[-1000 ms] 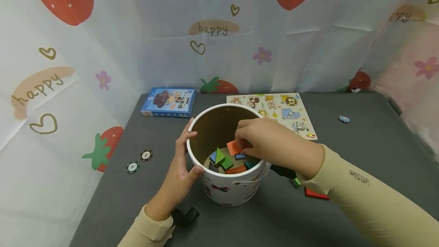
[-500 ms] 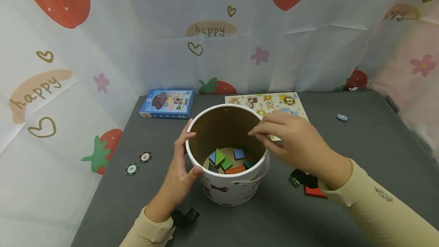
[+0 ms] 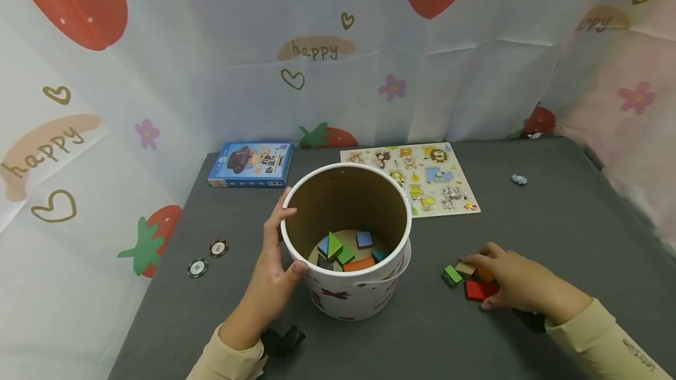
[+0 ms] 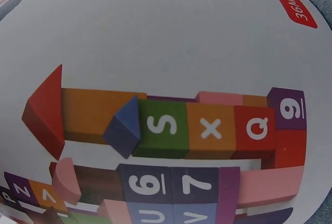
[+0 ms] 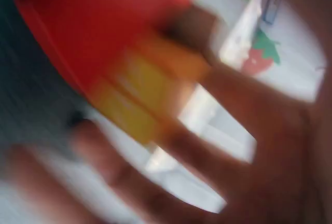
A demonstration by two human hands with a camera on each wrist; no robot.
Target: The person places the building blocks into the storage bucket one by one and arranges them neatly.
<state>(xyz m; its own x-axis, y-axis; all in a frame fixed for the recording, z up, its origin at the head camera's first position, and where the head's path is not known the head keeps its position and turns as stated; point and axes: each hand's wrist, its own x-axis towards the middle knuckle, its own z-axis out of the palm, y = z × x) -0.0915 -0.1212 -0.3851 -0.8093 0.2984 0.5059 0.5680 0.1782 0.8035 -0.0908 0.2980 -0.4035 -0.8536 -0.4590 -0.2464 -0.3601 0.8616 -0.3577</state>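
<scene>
My left hand (image 3: 277, 277) holds the rim of a white toy bucket (image 3: 351, 295), fingers along its left side and thumb at the front. Inside lie several wooden blocks, among them a green triangle (image 3: 334, 247), a blue square block (image 3: 364, 240) and an orange block (image 3: 359, 264). My right hand (image 3: 520, 280) is low over a small pile on the table, its thumb and fingers spread about a red block (image 3: 475, 291) and an orange block (image 3: 483, 275). Beside them lie a green block (image 3: 452, 275) and a plain wooden block (image 3: 465, 268). The right wrist view is badly blurred.
A blue game box (image 3: 251, 165) lies at the back left, and an animal puzzle board (image 3: 451, 189) behind the bucket. Two poker chips (image 3: 219, 248) are at the left. A small blue-white piece (image 3: 519, 179) lies at the far right.
My right hand has come out of the bucket, where it pinched an orange block, and moved right and down to the pile. That block's whereabouts are unclear. My left hand stays on the rim.
</scene>
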